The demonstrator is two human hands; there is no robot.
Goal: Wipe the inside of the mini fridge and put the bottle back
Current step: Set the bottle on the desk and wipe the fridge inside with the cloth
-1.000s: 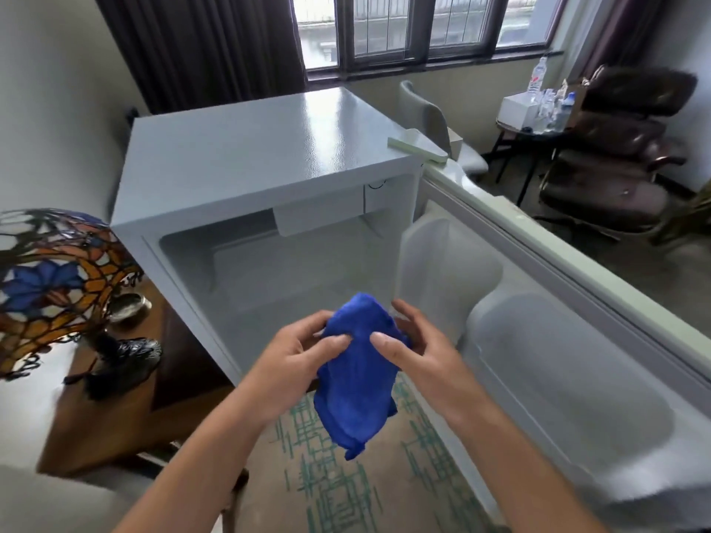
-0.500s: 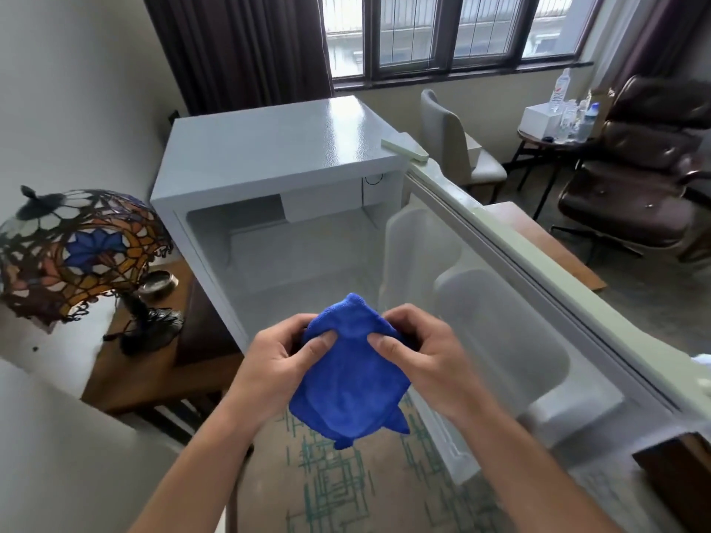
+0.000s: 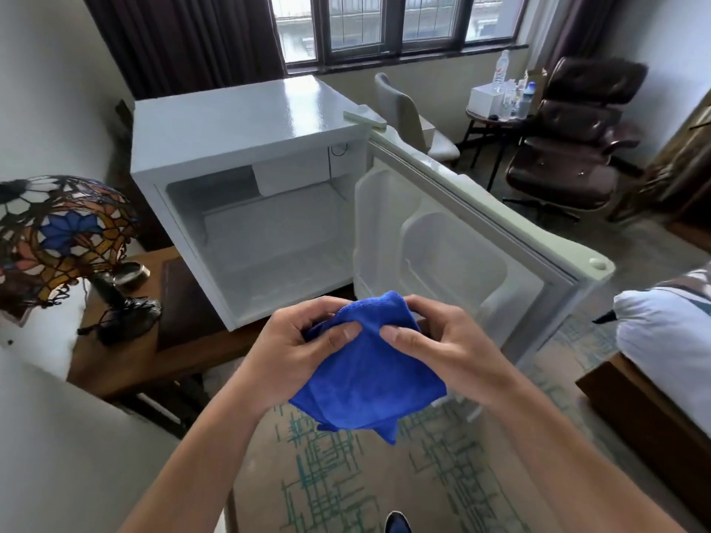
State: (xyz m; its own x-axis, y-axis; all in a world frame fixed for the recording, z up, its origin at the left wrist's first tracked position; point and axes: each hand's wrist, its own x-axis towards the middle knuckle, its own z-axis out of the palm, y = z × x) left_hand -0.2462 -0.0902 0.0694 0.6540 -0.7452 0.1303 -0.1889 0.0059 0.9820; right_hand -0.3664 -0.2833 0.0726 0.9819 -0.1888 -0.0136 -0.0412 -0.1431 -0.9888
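Head view | left hand (image 3: 296,348) and right hand (image 3: 442,344) raised together | fingers curled, pinching blue cloth (image 3: 369,375)

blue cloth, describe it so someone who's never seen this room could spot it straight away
Find the white mini fridge with its door swung open to the right. Just in front of its opening, the left hand and right hand pinch a bunched blue cloth between them, above the patterned carpet. It is the only vivid blue, soft thing against the fridge's white.

Blue cloth (image 3: 365,375) now bunched tighter.
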